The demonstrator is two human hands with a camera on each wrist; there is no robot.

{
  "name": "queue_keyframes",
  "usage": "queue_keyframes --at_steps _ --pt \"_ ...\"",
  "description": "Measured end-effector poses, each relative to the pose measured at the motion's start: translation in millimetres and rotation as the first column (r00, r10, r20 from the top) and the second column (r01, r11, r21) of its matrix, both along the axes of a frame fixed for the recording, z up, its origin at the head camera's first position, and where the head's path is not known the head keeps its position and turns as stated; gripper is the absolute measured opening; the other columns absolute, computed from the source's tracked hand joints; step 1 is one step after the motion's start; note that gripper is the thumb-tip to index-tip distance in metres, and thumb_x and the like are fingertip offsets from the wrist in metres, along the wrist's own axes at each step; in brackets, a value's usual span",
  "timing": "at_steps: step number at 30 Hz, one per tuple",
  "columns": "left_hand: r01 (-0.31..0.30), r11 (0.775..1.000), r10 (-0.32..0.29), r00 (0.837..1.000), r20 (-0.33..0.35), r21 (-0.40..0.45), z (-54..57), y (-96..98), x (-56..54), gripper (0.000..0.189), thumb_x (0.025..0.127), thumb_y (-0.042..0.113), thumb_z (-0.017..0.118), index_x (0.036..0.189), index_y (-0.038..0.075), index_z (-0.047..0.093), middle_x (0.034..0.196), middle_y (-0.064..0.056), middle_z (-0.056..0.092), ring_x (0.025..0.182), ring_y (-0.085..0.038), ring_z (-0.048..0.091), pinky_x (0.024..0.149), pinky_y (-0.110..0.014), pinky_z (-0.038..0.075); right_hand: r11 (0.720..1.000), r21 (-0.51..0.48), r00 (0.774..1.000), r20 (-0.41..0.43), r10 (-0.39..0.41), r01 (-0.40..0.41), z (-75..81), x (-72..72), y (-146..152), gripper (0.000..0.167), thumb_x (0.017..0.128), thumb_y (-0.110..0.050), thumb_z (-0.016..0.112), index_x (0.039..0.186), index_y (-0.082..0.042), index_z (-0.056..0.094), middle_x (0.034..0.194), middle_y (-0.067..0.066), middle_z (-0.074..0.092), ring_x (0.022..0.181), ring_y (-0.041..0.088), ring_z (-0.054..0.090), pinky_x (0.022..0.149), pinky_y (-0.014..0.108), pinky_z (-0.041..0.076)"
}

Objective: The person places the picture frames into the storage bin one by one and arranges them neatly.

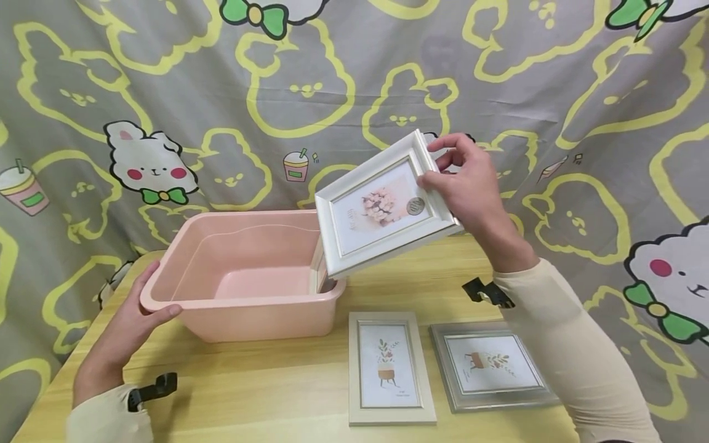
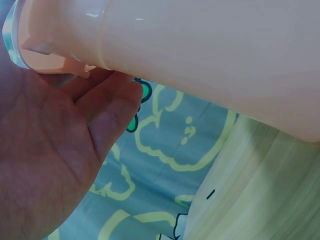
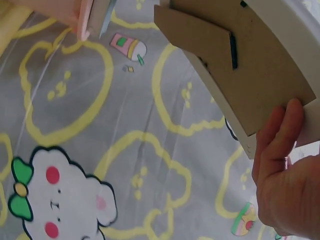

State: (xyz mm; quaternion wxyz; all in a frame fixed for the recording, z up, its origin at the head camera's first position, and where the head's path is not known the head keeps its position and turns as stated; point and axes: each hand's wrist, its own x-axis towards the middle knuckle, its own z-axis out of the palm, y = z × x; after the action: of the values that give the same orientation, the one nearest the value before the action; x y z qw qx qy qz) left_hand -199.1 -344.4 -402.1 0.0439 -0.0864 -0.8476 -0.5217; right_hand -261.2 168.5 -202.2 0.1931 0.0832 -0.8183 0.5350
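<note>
A white picture frame [image 1: 362,178] with a pink flower picture is tilted in the air beside the right rim of a pink plastic basin [image 1: 252,303]. My right hand [image 1: 471,184] grips its right edge, thumb in front and fingers behind. In the right wrist view the brown back board [image 3: 260,65] and its stand flap show, with fingertips pressing the back. My left hand [image 1: 127,326] holds the basin's left rim; in the left wrist view the hand [image 2: 55,135] lies against the basin's outer wall [image 2: 210,60]. Inside the basin's right end stands another frame [image 1: 316,271], partly hidden.
On the wooden table [image 1: 266,394] lie a cream picture frame [image 1: 426,387] and a silver-grey picture frame [image 1: 498,403], both face up, in front of the basin's right side. A grey curtain [image 1: 388,67] with yellow cartoon outlines hangs behind the table.
</note>
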Motion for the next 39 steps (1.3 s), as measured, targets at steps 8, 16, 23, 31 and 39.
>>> queue_keyframes --at_steps 8,16,23,31,39 --pt "0.014 0.999 -0.014 1.000 0.002 0.045 -1.8 -2.7 1.6 0.088 0.092 0.005 0.060 0.156 0.030 0.004 0.143 -0.004 0.031 0.112 0.006 0.044 0.081 -0.007 0.039 0.996 -0.081 0.998 0.042 0.048 -0.044 -9.0 -15.4 -18.9 0.039 0.075 0.004 0.067 0.108 -0.014 0.058 0.080 0.003 0.051 0.071 0.016 0.059 0.059 0.029 0.056" --pt "0.017 0.997 -0.016 1.000 -0.011 0.079 -3.0 -4.7 2.1 0.088 0.092 0.002 0.059 0.156 0.029 0.005 0.141 -0.001 0.032 0.111 0.007 0.046 0.081 -0.007 0.040 0.986 -0.146 0.993 0.074 0.093 -0.081 -16.3 -28.8 -39.1 0.038 0.074 0.006 0.066 0.107 -0.011 0.058 0.079 0.005 0.049 0.066 0.017 0.059 0.058 0.029 0.056" --pt "0.001 0.999 0.000 1.000 -0.022 0.050 -2.6 -5.6 0.8 0.088 0.092 0.002 0.059 0.156 0.028 0.004 0.144 0.001 0.030 0.111 0.008 0.044 0.081 -0.006 0.039 0.978 -0.170 0.984 0.114 0.137 -0.117 -20.7 -35.9 -55.1 0.041 0.074 0.006 0.066 0.110 -0.010 0.057 0.083 0.006 0.045 0.070 0.017 0.055 0.060 0.027 0.055" --pt "0.024 0.995 -0.020 0.999 -0.034 0.092 -1.2 -2.3 1.8 0.088 0.091 0.000 0.059 0.156 0.025 0.006 0.143 0.002 0.031 0.112 0.006 0.045 0.082 -0.006 0.039 0.992 -0.083 0.980 0.169 0.108 -0.095 -29.3 -44.5 -64.8 0.039 0.077 -0.001 0.069 0.112 -0.012 0.056 0.085 0.005 0.046 0.073 0.018 0.054 0.059 0.027 0.054" --pt "0.017 0.997 -0.016 1.000 -0.019 0.081 -1.2 -1.6 -0.8 0.089 0.091 0.001 0.060 0.156 0.029 0.006 0.143 -0.001 0.031 0.113 0.005 0.044 0.082 -0.006 0.039 0.998 0.022 0.978 0.202 0.052 -0.057 -34.8 -52.8 -69.6 0.039 0.077 -0.009 0.071 0.113 -0.016 0.057 0.087 0.004 0.046 0.075 0.019 0.054 0.060 0.027 0.053"
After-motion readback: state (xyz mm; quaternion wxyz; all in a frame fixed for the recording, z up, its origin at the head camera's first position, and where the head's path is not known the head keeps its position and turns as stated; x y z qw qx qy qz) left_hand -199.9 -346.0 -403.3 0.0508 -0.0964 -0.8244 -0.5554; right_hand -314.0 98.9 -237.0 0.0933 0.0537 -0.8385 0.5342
